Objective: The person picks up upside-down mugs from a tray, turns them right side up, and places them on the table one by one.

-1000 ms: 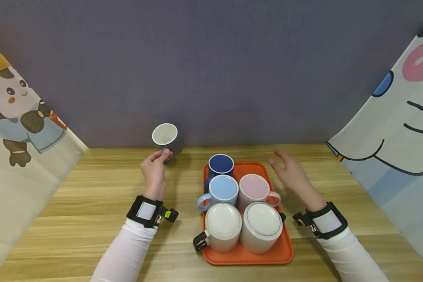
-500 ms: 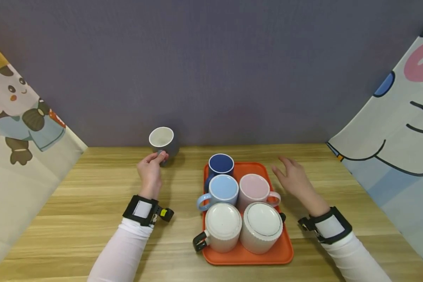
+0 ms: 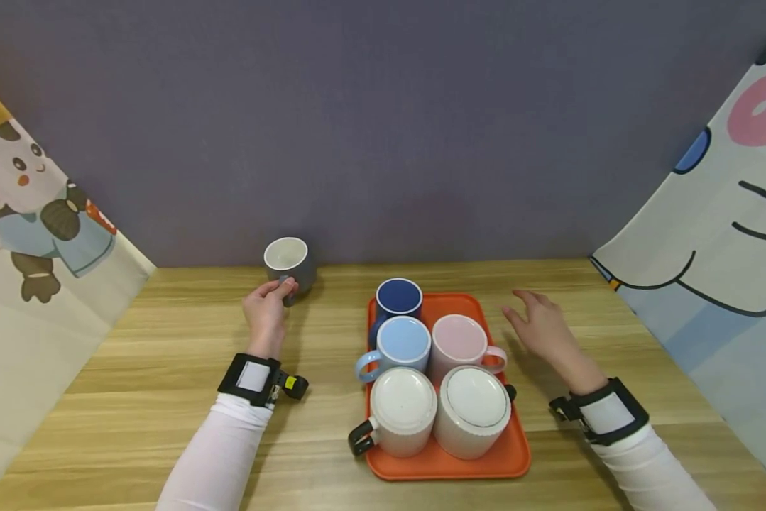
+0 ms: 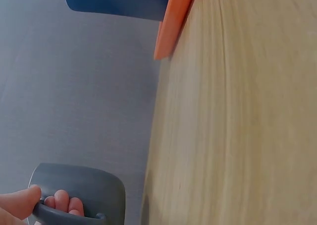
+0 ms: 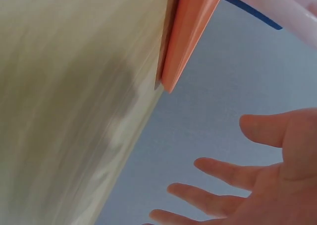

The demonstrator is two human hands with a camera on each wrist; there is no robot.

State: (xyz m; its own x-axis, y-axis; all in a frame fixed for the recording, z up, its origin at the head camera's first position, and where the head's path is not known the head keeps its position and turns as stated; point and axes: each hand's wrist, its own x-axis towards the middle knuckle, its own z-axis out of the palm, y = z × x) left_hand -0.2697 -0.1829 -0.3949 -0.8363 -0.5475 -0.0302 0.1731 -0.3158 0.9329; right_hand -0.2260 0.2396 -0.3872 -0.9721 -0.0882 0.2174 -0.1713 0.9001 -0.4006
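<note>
A grey mug (image 3: 302, 272) with a white inside stands upright, mouth up, toward the back left of the table. My left hand (image 3: 266, 312) grips its handle; in the left wrist view the fingers (image 4: 62, 200) pass through the handle and the thumb presses on it. My right hand (image 3: 542, 328) hovers to the right of the orange tray (image 3: 517, 461), fingers spread and holding nothing. On that tray sit a dark blue mug (image 3: 399, 297), a light blue mug (image 3: 405, 339), a pink mug (image 3: 460, 338) and two white mugs with black handles, all bottom up.
The wooden table (image 3: 165, 369) meets a grey panel (image 3: 383, 142) at the back. Printed cloths hang at the left (image 3: 57, 213) and right (image 3: 728, 227). The tray's back right corner holds no mug.
My left hand has lowered the grey mug and brought it slightly left and nearer. My right hand has drifted right and a little nearer, away from the tray.
</note>
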